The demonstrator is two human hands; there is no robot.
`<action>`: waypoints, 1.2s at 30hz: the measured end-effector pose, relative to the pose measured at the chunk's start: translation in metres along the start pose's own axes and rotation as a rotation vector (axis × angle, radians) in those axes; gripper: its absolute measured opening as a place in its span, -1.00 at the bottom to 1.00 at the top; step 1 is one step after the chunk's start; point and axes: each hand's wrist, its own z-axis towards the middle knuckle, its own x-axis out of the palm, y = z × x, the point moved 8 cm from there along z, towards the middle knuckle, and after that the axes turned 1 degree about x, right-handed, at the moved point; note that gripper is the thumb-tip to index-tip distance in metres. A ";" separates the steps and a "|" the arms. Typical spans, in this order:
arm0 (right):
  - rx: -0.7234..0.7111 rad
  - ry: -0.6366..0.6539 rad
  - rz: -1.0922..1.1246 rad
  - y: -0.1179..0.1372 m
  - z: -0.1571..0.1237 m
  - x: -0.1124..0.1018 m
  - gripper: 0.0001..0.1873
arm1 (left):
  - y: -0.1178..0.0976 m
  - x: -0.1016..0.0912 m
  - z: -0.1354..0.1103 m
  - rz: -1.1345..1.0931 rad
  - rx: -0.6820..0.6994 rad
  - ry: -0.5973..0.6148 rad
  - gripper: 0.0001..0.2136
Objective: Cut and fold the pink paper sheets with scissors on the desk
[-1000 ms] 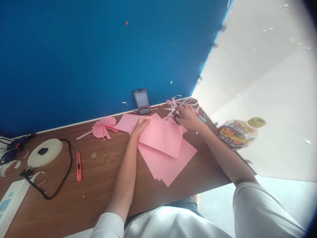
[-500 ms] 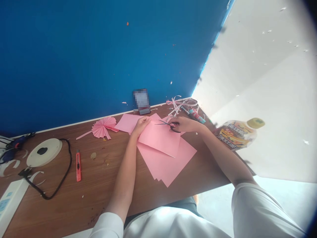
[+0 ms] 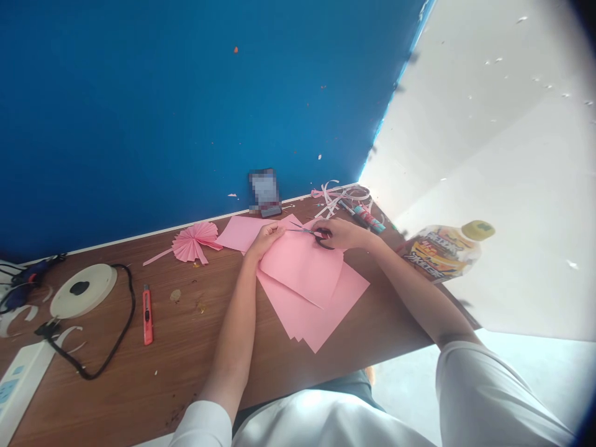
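**Scissors meeting a pink sheet, centre of frame**

The left hand point(image 3: 266, 239) is steadying the top pink paper sheet point(image 3: 302, 264) at its upper edge, fingers lying close together; whether they are pinching it cannot be told. The right hand point(image 3: 342, 233) is holding small dark-handled scissors point(image 3: 310, 231), fingers curled through the loops, blades pointing toward the left fingertips. The sheet is lying askew on a stack of pink paper sheets point(image 3: 326, 310) on the brown wooden surface point(image 3: 186, 347). Likely risks: the blades nicking those nearby fingertips, or the sheet sliding on the stack and skewing any cut.
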 end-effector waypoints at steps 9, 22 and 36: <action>-0.083 0.017 0.054 0.010 0.003 0.006 -0.73 | -0.004 0.008 0.007 0.042 0.036 0.053 -0.68; -0.113 0.044 0.138 0.007 0.004 0.007 -0.61 | 0.007 0.003 0.008 0.055 0.019 0.050 -0.66; -0.091 0.082 0.130 0.006 0.007 0.013 -0.70 | 0.008 0.007 0.008 0.086 0.017 0.070 -0.69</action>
